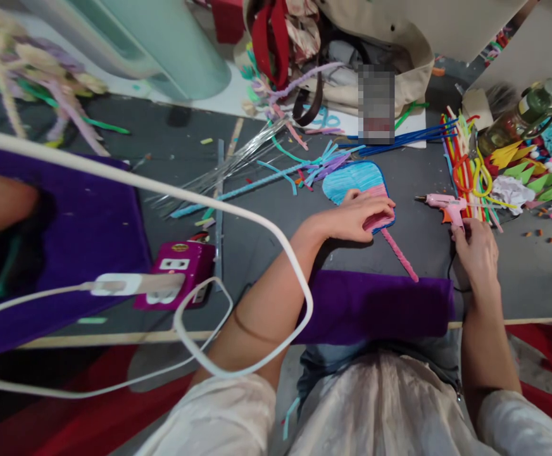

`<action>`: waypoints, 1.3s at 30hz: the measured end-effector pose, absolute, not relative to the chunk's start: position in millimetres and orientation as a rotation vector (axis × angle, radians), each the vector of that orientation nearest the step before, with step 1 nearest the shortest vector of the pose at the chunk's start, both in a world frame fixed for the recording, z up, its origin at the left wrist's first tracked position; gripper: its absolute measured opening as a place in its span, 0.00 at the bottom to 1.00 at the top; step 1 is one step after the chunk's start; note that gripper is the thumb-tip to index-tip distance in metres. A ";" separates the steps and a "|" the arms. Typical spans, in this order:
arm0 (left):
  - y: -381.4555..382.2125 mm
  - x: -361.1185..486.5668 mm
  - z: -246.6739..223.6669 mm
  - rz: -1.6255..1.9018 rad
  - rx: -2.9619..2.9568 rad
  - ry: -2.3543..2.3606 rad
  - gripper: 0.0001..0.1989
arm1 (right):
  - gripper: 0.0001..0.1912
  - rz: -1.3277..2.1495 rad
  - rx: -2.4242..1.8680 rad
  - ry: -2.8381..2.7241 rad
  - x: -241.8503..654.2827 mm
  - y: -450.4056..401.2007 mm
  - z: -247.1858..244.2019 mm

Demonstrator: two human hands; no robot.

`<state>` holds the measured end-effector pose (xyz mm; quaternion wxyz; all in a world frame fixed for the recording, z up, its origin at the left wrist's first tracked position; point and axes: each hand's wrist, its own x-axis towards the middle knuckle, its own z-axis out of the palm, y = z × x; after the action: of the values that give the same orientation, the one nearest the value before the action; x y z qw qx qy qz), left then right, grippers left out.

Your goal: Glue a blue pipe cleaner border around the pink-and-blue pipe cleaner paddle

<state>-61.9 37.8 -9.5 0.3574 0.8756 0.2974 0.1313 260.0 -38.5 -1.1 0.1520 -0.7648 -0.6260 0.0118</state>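
Seemingly to steady it, the left hand (357,215) curls over the panel (354,180) on the table (430,253), whether pinching I cannot tell, while the right hand (478,251) grasps the glue gun (447,202) at the panel's three o'clock, aimed toward nine, probably for control.

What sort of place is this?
Probably a craft workspace: a pink plastic glue gun, a blue-and-pink fuzzy piece and a bundle of red-and-yellow fuzzy stems.

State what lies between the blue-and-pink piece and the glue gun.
Bare dark tabletop lies between the blue-and-pink piece and the glue gun, in the head view; the pink strip slants off below.
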 end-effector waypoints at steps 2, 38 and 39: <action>38.2 -61.7 -9.2 0.335 2.262 0.769 0.30 | 0.22 0.058 -2.198 -1.814 259.5 -33.4 -6.0; 33.3 -64.8 -3.4 0.345 2.209 0.790 0.39 | 0.18 0.409 -1.459 -2.265 207.5 -3.6 33.9; 33.2 -65.2 -3.6 0.344 2.205 0.792 0.39 | 0.18 0.423 -1.449 -2.263 206.9 -4.1 32.3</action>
<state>-65.2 33.2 -3.6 0.3772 0.8623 0.3097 0.1346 206.9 -4.1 32.3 0.2091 -0.5209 -0.8135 0.1520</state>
